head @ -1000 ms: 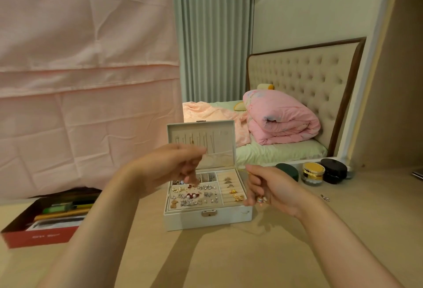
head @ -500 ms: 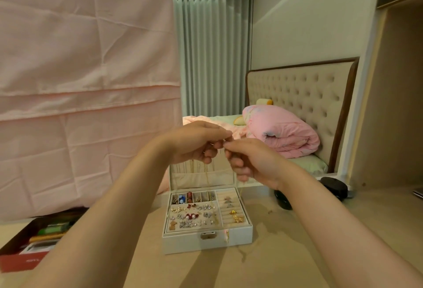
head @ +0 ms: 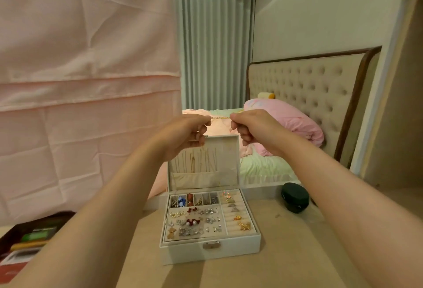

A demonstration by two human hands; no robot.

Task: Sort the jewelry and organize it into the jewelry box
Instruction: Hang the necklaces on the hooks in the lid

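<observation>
A white jewelry box (head: pixel 183 254) stands open on the beige table, its lid upright with several thin chains hanging inside. Its tray holds earrings, rings and beads in compartments. Above the lid, my left hand (head: pixel 191 131) and my right hand (head: pixel 250 127) each pinch one end of a thin gold chain (head: pixel 220 117), stretched level between them. Both hands are raised well above the box.
A black round jar (head: pixel 295 197) sits on the table right of the box. A red box (head: pixel 25 242) with items lies at the far left. A pink cloth (head: pixel 87 81) hangs on the left. Behind the table is a bed with a pink duvet (head: pixel 290 127).
Both hands rose from beside the box, met above the lid, then drew apart with the gold chain stretched between them. The camera tilted upward.
</observation>
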